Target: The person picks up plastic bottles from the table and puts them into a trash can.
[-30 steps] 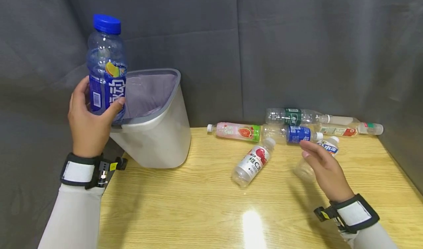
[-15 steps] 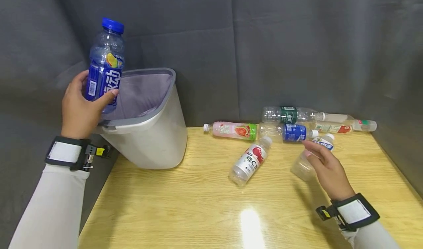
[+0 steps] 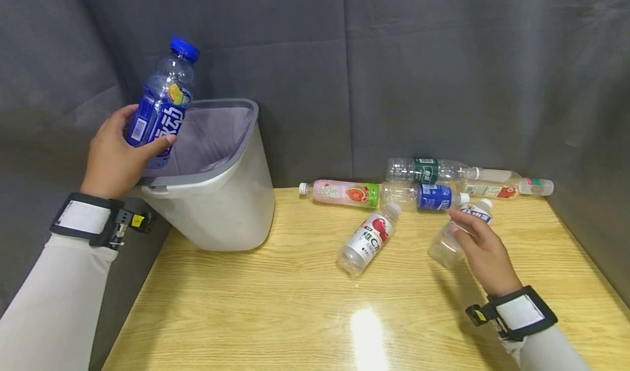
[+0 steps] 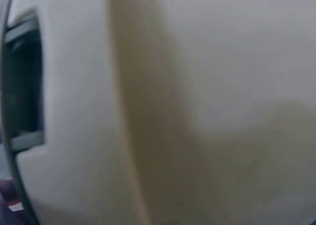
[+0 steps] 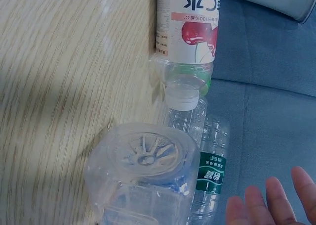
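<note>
While the left hand (image 3: 115, 155) is gripping a tilted blue bottle (image 3: 161, 105) over the bin (image 3: 231, 212) at the desk's (image 3: 266, 305) left edge, the right hand (image 3: 486, 256) is hovering relaxed; centring is likely avoiding the rim (image 3: 244, 142).

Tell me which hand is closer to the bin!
Left. The left hand, gripping a blue bottle, is by the left side of the bin; the right hand is away to the bin's right, near a clear bottle.
</note>
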{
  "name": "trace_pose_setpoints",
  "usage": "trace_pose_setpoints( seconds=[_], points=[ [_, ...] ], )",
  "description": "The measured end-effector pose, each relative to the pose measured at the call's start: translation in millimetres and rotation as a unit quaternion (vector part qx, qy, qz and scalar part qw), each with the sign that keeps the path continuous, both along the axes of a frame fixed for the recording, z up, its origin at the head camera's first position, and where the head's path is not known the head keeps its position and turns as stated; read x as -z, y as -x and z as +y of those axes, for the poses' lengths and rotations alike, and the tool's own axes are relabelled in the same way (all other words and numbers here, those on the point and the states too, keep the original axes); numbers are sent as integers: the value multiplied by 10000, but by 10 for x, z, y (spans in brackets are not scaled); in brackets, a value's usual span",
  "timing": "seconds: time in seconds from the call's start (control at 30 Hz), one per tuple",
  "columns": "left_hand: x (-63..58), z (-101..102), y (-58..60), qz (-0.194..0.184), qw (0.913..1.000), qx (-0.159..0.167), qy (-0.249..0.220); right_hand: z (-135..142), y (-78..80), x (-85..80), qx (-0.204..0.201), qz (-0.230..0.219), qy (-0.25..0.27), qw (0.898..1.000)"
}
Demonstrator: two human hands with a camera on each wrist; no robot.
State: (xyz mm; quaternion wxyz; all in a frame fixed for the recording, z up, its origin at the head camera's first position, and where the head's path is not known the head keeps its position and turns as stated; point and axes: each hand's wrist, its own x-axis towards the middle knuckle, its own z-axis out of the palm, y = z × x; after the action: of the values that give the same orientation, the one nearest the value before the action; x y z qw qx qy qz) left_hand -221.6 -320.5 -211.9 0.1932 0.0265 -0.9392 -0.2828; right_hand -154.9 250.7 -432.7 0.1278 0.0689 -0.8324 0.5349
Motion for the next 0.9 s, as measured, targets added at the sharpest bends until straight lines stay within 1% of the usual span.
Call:
trace_pose_setpoints(
  seconds=[0.1,0.17,0.23,0.3,0.33,0.4,0.5,0.57,0.63,0.7,0.83,0.9],
  points=[
    [38,13,-4,-77,10000,40,-5,1,28,2,161,88,-312,9993],
    [58,27,-10,-117,9999,76,-27,13,56,9,338,117,-670,9971],
    [74,43,-16,-114,9999,113,-41,26,88,16,540,19,-1134,9921],
    [90,57,-21,-93,9998,148,-52,42,136,32,739,-113,-1560,9849],
    [96,62,-25,-99,9998,158,-69,48,160,39,857,-231,-1801,9796],
    [108,68,-28,-82,9998,183,-91,60,217,58,1100,-439,-2260,9669],
    [127,64,-47,3,9999,148,-52,84,312,89,1393,-665,-2752,9489],
    [132,78,-75,178,9998,117,2,105,378,111,1522,-810,-2993,9384],
    [127,125,-127,416,9991,95,37,125,439,130,1542,-997,-3130,9318],
    [118,213,-205,737,9971,191,76,143,493,152,1541,-1191,-3251,9254],
    [124,453,-403,1361,9883,660,204,169,553,185,1505,-1532,-3421,9148],
    [147,565,-509,1630,9814,954,335,180,563,204,1488,-1618,-3441,9128]
  ],
)
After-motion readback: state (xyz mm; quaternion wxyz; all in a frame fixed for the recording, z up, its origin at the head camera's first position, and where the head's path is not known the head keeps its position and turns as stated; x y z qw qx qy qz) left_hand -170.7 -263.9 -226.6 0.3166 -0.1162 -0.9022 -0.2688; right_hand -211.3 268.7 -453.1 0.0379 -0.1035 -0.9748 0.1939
